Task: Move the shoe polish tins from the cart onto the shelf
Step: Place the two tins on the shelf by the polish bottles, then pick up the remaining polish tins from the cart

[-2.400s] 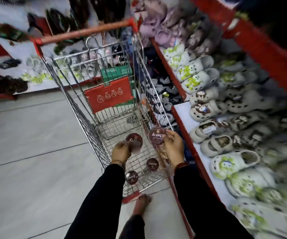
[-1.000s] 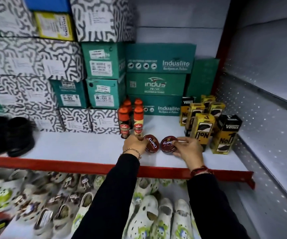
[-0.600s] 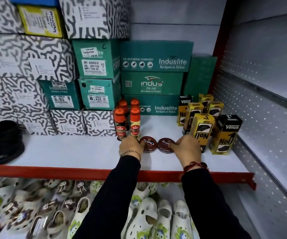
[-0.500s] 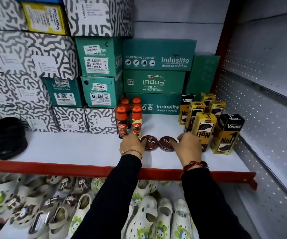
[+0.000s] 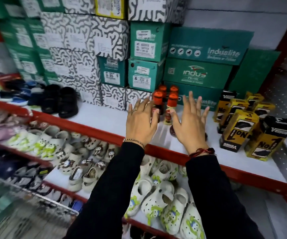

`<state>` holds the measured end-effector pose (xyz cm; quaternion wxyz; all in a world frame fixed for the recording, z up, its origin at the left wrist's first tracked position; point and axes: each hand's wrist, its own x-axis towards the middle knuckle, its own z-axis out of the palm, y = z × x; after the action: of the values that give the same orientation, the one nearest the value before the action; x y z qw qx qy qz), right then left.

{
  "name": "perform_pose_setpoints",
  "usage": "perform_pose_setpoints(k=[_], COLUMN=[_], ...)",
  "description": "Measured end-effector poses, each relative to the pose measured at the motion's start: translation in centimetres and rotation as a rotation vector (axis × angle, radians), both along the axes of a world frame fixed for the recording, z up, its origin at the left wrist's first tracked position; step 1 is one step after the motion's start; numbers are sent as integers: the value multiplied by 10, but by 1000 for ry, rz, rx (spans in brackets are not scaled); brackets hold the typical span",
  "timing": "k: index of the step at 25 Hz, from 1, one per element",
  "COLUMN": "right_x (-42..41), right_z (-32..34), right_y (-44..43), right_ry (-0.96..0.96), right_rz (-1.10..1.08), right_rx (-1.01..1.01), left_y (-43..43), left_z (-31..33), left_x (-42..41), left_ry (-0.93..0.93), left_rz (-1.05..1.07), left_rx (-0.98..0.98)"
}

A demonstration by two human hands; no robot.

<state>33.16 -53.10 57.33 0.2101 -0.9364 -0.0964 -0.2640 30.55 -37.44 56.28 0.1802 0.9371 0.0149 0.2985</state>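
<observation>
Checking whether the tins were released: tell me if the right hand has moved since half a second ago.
Yes. The right hand has lifted off the tin and opened, fingers spread above the shelf, nearer than the orange-capped bottles.

Bottles [image 5: 165, 102] stand on the shelf [image 5: 104, 121], before stacked boxes [image 5: 146, 57].

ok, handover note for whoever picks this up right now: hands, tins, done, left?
Left hand: open, fingers spread, holding nothing, above the shelf's front.
Right hand: open, empty, beside it.
Tins: a sliver of one dark tin shows on the shelf under the right hand, in front of the orange-capped polish bottles; the hands hide the rest, so I can't confirm the count.
Done: neither hand carries a tin; at least one is on the shelf.
Left: the cart is a blur at lower left and its contents can't be read. Check it for remaining tins and shelve them next to the one placed.
</observation>
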Motion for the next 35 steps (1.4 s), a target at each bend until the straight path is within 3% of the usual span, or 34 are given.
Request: perform_pose_setpoints(k=[13,18,22,25,28,32,35], right_x=[-95,-149,-181,-189,-187,-184,-182], right_z=[-55,-116,-190,-255,-330,-419,-476], right_y=[211,290,353,391,421,426,430], right_ry=[94,228,498,738,932,1092,1142], right_rz=[641,880,1102,1120,1061,916,826], right_rx=[-74,-195,-407,-593,-750,-878,-909], left_y=[162,221,267,298,321,312,300], left_z=[-60,-118,-194,-263,-342,-435,-492], left_x=[-168,-248,-298,-317,-322,-321,-318], left_ry=[125,149,227,328,582,1020,1111], left_rz=[579,782,929,1024,1154,1169,1219], left_rx=[-78,-292,-580,-882,-1140,-1282,-1401])
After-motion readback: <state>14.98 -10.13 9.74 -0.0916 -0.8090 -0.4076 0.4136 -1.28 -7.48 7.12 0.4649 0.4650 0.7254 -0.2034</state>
